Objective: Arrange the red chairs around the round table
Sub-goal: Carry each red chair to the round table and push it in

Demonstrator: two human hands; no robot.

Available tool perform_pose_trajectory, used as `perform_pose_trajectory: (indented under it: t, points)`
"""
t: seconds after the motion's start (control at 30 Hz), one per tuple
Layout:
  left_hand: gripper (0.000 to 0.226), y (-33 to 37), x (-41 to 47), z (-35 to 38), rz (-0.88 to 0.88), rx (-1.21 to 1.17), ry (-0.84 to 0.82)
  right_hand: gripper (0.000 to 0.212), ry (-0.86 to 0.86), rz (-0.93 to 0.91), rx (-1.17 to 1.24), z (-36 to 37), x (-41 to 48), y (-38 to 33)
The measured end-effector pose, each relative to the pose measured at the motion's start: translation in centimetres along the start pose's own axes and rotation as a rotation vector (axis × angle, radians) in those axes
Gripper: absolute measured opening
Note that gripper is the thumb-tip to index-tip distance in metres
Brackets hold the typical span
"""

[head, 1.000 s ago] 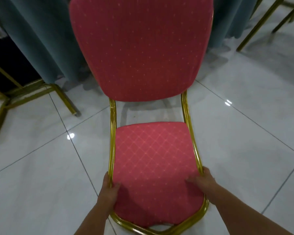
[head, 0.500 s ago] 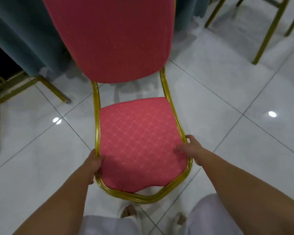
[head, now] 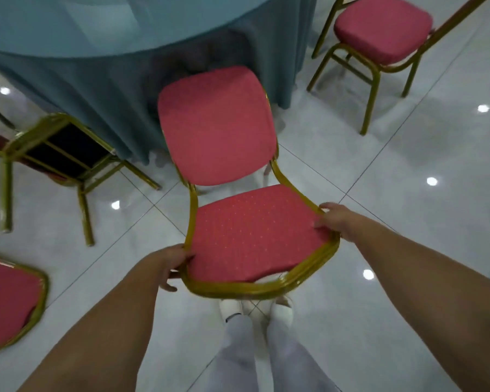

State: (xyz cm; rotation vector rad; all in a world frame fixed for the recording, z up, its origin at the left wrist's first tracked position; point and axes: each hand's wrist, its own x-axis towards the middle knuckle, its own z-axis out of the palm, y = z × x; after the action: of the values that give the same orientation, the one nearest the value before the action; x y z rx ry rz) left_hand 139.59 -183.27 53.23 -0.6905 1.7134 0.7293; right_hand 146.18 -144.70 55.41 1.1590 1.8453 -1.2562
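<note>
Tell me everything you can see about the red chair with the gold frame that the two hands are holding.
The red padded chair with the gold metal frame has a rounded backrest and a seat in dotted red fabric, ringed by gold tubing. Its backrest is toward the round table draped in blue-grey cloth. The left hand grips the seat's left edge and the right hand the right edge. Its legs are hidden, so whether it is lifted is unclear.

Both hands (head: 335, 223) on red chair (head: 249, 236)
</note>
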Motion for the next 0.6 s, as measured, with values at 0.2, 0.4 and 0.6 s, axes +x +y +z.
perform_pose_trajectory:
  t: [0.2,0.4,0.6]
  points:
    - [0.019,3.5,-9.5,-0.1,0.136,-0.02,0.018,0.023,0.148,-0.055,-0.131,-6.3,-6.5,-5.2]
    - [0.031,4.6,-13.8,1.3,0.257,-0.193,0.206,0.018,0.311,-0.204,-0.023,-7.8,-7.9,-8.2]
    - [0.037,7.1,-17.0,1.8,0.508,-0.172,0.368,0.036,0.332,-0.401,-0.261,-7.3,-8.7,-9.1]
